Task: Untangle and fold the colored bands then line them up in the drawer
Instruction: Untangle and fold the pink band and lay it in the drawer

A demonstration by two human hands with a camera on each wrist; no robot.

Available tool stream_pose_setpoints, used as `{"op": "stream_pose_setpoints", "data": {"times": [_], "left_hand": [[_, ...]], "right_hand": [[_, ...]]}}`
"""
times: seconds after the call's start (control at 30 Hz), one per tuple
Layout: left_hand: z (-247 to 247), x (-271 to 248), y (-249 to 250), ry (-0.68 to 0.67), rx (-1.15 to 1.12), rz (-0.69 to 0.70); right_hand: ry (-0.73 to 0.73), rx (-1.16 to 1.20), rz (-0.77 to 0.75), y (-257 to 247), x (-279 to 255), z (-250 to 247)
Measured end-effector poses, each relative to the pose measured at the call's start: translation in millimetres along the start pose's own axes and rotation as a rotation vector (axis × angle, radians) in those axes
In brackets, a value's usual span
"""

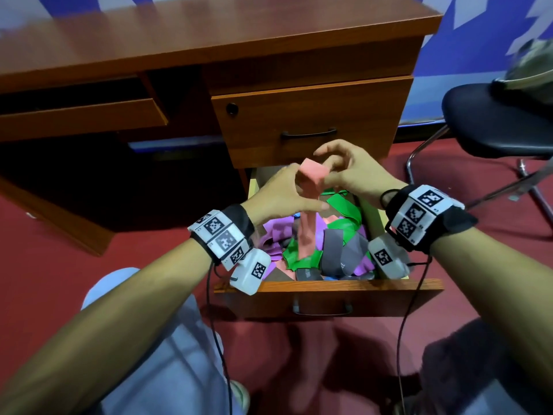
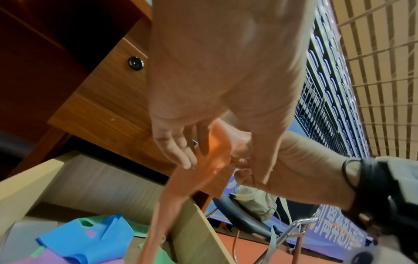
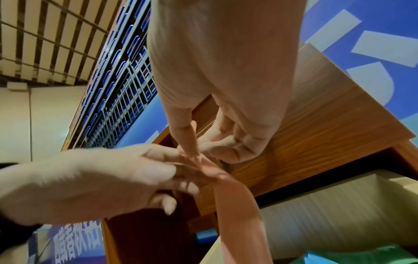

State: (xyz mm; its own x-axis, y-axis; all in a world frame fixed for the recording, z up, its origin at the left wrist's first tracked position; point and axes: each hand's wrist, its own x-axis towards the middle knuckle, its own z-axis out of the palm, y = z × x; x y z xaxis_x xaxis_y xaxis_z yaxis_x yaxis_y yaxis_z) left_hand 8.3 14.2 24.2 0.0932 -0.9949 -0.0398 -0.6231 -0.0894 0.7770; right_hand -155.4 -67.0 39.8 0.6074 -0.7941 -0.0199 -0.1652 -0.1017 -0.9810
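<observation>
Wood-grain laminate desk (image 1: 209, 52) and drawer (image 1: 329, 287), semi-gloss; smooth matt rubbery salmon band (image 1: 308, 232) (green (image 1: 344, 211), purple (image 1: 278, 232) alike); chrome-legged chair (image 1: 493, 124), black padded seat; red carpet (image 1: 45, 250).

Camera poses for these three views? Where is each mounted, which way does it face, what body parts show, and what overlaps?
Head: on the head, facing forward and down at the open drawer; shows both forearms, left hand and right hand holding the pink band.
Left wrist: under the left wrist, looking up along the palm; shows left hand and right hand.
Right wrist: under the right wrist, looking up; shows right hand and left hand.
Shared: all three show both hands on the pink band.
</observation>
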Motion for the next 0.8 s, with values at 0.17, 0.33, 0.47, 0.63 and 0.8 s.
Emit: {"op": "stream_pose_setpoints", "data": {"times": [0.17,0.33,0.47,0.63,0.8], "left_hand": [[-9,-3,6,0.210,-0.022,0.054],[-17,-6,11,0.338,0.054,0.169],[-20,-4,11,0.221,0.032,0.238],[-19,3,2,0.230,0.160,0.235],[-22,6,3,0.111,0.100,0.181]], "right_hand": [[0.049,-0.007,0.003,2,2,-1],[0.084,0.002,-0.043,4,3,-1],[0.039,0.011,-0.050,10,5,3],[-0.036,-0.030,-0.047,15,6,9],[-0.059,-0.005,-0.032,16,7,10]]}}
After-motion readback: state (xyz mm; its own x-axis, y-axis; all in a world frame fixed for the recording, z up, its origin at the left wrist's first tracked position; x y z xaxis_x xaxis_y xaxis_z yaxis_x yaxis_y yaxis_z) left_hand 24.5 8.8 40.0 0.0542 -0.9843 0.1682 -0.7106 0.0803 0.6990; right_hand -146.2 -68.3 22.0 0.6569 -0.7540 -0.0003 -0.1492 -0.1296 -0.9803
